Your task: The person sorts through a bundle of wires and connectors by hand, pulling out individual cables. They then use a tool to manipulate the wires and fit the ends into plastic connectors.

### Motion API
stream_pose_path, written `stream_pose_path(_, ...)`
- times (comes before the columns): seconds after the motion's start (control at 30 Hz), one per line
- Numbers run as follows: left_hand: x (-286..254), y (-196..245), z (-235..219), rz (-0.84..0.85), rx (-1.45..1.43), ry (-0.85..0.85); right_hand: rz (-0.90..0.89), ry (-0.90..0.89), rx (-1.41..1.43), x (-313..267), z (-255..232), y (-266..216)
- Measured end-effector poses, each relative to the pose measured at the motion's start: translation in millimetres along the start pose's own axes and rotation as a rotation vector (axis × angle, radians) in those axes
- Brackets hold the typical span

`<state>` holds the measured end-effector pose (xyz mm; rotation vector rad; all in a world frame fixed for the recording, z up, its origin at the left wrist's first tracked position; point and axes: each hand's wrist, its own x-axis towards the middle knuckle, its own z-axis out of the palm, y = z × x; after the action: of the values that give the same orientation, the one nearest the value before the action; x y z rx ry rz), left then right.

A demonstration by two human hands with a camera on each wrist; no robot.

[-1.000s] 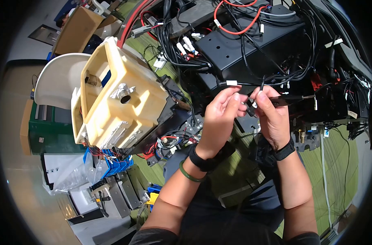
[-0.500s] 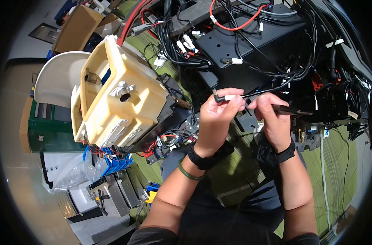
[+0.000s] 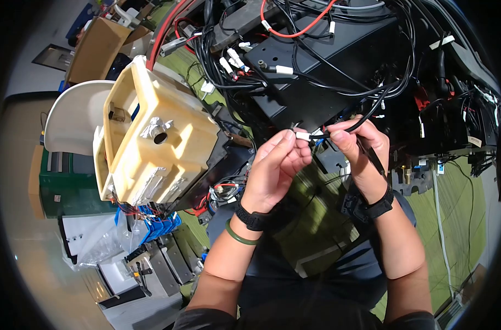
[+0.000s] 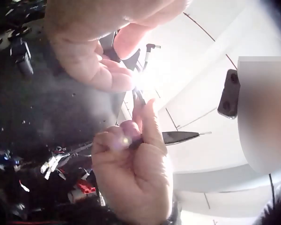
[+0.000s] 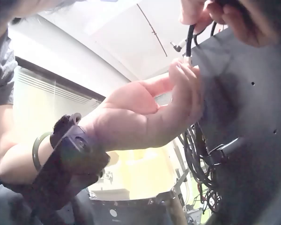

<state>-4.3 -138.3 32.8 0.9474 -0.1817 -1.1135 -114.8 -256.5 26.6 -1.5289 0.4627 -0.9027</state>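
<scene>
Thumb and fingers of my left hand (image 3: 273, 168) pinch a black cable close to its white label (image 3: 302, 136). My right hand (image 3: 366, 157) pinches the same cable (image 3: 319, 136) a short way along, with its fingertips near the label. A slim black tool (image 4: 180, 137) with a thin metal tip is also held in the right hand, lying across the palm. Beyond the fingers in the left wrist view is a right-angle plug (image 4: 153, 47). In the right wrist view, the cable (image 5: 190, 40) runs between both hands' fingertips.
A black metal box (image 3: 338, 52) lies just past the hands, with another labelled cable (image 3: 284, 70) over it. Bundled black wires (image 3: 206, 66) hang at its left. A cream plastic housing (image 3: 179, 148) stands at left, and a red cable (image 3: 300, 34) loops above.
Both hands have shifted, and the right fingers have come onto the cable beside the white label. The black tool has swung from pointing right to pointing down. The head view has shifted too.
</scene>
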Motion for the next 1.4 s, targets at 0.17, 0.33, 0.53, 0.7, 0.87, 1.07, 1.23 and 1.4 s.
stream_pose_path(0.17,5,-6,-6,-0.183,-0.141,-0.060,0.004,0.004,0.003,-1,-3,-2)
stream_pose_path(0.33,10,-12,-5,-0.254,-0.172,-0.124,-0.108,-0.004,-0.053,0,-7,0)
stream_pose_path(0.53,14,-14,-4,-0.179,-0.140,-0.206,-0.107,-0.014,-0.057,-1,-10,1)
stream_pose_path(0.7,10,-11,2,0.289,0.255,-0.019,0.058,0.063,0.024,-2,-4,0)
stream_pose_path(0.87,6,-10,5,0.391,0.373,0.069,0.132,-0.132,-0.102,-3,-4,7)
stream_pose_path(1.07,3,-8,5,0.571,0.669,0.035,0.184,-0.140,0.060,-5,3,10)
stream_pose_path(1.23,-3,-14,6,0.653,0.718,0.043,0.142,-0.150,0.105,-5,4,11)
stream_pose_path(1.4,0,-14,5,0.882,0.919,0.099,0.364,-0.156,0.424,-5,6,6)
